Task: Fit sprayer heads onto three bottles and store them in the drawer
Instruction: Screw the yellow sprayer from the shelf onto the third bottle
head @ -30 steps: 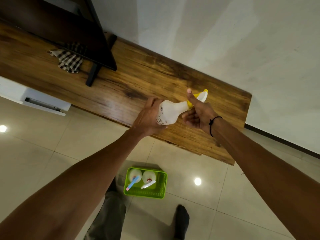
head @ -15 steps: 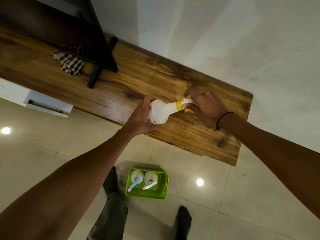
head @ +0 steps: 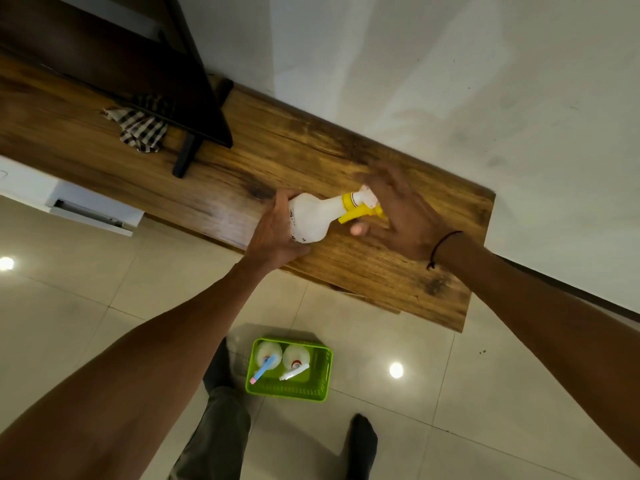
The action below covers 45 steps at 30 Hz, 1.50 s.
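Bottle (head: 313, 218): on its side over the bench (head: 398, 271).
Left hand (head: 277, 233): fingers clamped on bottle's base.
Right hand (head: 398, 216): blurred; fingers apparently loose around sprayer head (head: 362, 206).
Advice: brace the bottle, twist the collar fully tight.

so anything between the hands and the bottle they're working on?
No. The left hand grips the bottle base directly; the blurred right hand is at the yellow sprayer head. Nothing visible intervenes.

Left hand (head: 277, 233) curled in a firm grip, right hand (head: 401, 216) blurred, fingers spread, both arms outstretched
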### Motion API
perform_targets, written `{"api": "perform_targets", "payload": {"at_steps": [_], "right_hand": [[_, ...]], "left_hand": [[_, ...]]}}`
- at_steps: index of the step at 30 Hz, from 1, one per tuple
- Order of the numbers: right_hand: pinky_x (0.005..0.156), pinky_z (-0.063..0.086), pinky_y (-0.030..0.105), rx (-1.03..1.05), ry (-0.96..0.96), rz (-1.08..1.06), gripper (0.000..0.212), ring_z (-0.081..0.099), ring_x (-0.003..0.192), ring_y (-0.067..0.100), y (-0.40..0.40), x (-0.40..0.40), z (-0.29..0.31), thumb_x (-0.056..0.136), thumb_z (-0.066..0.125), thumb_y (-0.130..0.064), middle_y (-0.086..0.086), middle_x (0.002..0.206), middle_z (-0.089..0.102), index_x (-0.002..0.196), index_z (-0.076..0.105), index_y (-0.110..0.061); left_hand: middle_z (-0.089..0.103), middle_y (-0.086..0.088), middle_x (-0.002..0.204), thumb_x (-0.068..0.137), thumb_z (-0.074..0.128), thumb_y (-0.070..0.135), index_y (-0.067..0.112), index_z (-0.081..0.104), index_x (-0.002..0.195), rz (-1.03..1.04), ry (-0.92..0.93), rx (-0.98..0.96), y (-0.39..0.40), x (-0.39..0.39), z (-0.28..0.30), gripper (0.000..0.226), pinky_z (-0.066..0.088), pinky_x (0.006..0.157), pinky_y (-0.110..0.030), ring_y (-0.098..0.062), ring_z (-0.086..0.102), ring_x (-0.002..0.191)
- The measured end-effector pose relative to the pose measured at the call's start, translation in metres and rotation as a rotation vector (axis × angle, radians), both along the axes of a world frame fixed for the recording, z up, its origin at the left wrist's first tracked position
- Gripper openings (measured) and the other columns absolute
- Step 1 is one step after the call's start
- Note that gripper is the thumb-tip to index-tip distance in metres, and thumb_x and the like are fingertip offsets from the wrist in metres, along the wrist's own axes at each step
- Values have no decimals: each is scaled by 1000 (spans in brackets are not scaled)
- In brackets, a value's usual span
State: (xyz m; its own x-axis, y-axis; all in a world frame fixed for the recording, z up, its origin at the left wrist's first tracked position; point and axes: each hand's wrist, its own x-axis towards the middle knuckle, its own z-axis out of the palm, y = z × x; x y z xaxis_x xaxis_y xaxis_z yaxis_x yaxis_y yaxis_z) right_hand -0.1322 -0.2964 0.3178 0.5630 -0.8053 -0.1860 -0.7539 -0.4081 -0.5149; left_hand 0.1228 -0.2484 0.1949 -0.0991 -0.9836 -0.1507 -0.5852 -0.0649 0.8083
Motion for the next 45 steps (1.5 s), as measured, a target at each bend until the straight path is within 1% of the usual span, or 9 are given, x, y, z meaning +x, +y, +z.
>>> {"api": "perform_targets", "payload": {"at_steps": [3,8,18,20,25,28,32,36,45], "right_hand": [[109,50,46,-159,115,269,88,51,140,36,-1,-22,2,91,52,-72,15,162,40,154,47,-11],[77,59,48,-171,171,140,75,73,93,40,5,-17,-5,96,39,-69,14,114,74,149,41,-16],[41,54,32,571,-242,-940,53,69,45,32,-9,0,-17,108,44,-49,26,68,72,111,52,3],[55,63,44,686,-294,-940,57,74,59,36,-5,-2,-13,108,42,-52,32,83,72,125,46,2],[94,55,43,-88,77,-64,81,58,126,29,18,-31,-6,92,48,-74,13,153,46,149,45,-16],[103,53,47,-269,222,201,77,52,136,33,23,-46,-4,95,49,-68,12,155,49,147,53,-11],[67,61,47,-397,244,192,49,67,105,35,28,-43,-2,103,47,-42,16,114,73,129,64,-4],[65,52,42,-326,287,-85,30,65,80,40,28,-33,-1,108,40,-37,15,90,73,114,57,-12],[81,57,43,272,106,-500,35,69,100,35,27,-12,14,111,39,-28,12,114,74,109,67,-8]], "left_hand": [[52,-4,140,57,101,25,16,38,143,-88,32,32,-1,1,0,107,62,93,-36,-23,54,130],[52,-1,136,58,99,23,20,40,140,-173,30,27,9,-3,-4,101,63,88,-38,-19,54,125],[51,-15,141,63,98,31,11,39,144,-102,-116,-129,13,-25,15,102,62,86,-41,-31,51,131],[50,-16,142,63,99,28,6,41,145,-98,-98,-99,15,-25,16,103,62,90,-43,-31,50,133],[51,-9,143,58,102,19,14,39,144,-74,7,17,17,-21,9,106,61,97,-46,-27,51,133],[53,-1,139,56,102,17,24,38,139,-84,51,59,18,-22,7,105,62,94,-41,-23,55,129],[54,6,132,57,102,19,31,37,134,-130,92,79,24,-30,6,101,61,86,-26,-10,57,119],[56,-3,136,55,99,26,20,42,138,-76,83,67,28,-43,9,101,60,87,-25,-19,57,125],[49,-12,144,63,99,16,11,44,146,-34,-18,-18,47,-58,20,100,60,98,-49,-29,51,133]]}}
